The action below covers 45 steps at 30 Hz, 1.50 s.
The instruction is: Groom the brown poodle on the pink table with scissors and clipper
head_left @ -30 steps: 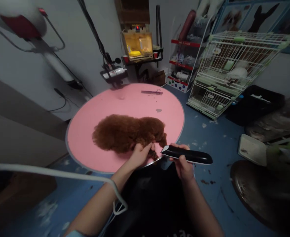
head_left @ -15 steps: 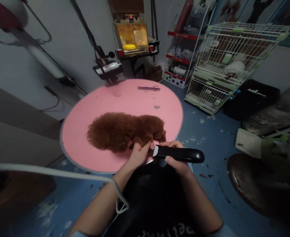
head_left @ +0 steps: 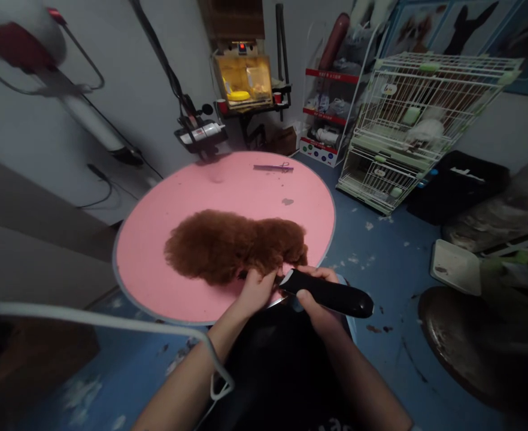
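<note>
A curly brown dog (head_left: 228,242) lies on a round pink grooming table (head_left: 156,293). At the table's near edge, my left hand (head_left: 257,288) is closed on one of the dog's legs; the paw itself is mostly hidden by fingers and fur. My right hand (head_left: 318,297) grips a black hair clipper (head_left: 336,292), thumb on the near side and fingers behind it. The clipper's pale head end points left, close to my left fingers and the dog's fur. Its rear end slants down to the right. The blade is hidden.
Scissors and a comb-like purple tool (head_left: 273,168) lie at the table's far side. A white cord (head_left: 111,319) crosses in front of my left forearm. Wire cages (head_left: 381,137) with a white animal stand at right. A dryer arm (head_left: 88,123) hangs left.
The clipper has tilted, its rear end lower and its head end still by my left hand. The whole scene sits slightly lower in view. Both hands keep their hold.
</note>
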Each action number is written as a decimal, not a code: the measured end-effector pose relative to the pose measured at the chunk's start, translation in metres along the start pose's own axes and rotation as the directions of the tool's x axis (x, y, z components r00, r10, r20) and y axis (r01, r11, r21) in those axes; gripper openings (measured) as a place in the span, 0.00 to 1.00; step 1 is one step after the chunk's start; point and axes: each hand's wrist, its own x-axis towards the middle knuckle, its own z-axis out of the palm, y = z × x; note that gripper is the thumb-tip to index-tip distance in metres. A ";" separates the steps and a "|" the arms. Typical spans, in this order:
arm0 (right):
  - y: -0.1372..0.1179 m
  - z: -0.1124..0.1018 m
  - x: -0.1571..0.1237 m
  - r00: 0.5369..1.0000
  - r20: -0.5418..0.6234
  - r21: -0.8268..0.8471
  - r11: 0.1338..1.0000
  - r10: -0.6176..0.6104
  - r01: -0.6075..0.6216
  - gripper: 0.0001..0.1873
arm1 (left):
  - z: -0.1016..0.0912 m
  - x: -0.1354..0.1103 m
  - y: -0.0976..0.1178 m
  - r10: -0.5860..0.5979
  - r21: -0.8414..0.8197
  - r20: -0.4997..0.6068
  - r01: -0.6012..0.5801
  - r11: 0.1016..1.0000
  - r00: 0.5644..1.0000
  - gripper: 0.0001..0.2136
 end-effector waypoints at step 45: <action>0.014 -0.030 0.015 0.988 0.141 0.273 0.962 -0.063 0.022 0.16 | 0.000 -0.001 -0.001 -0.052 -0.091 0.000 0.051 0.995 0.999 0.15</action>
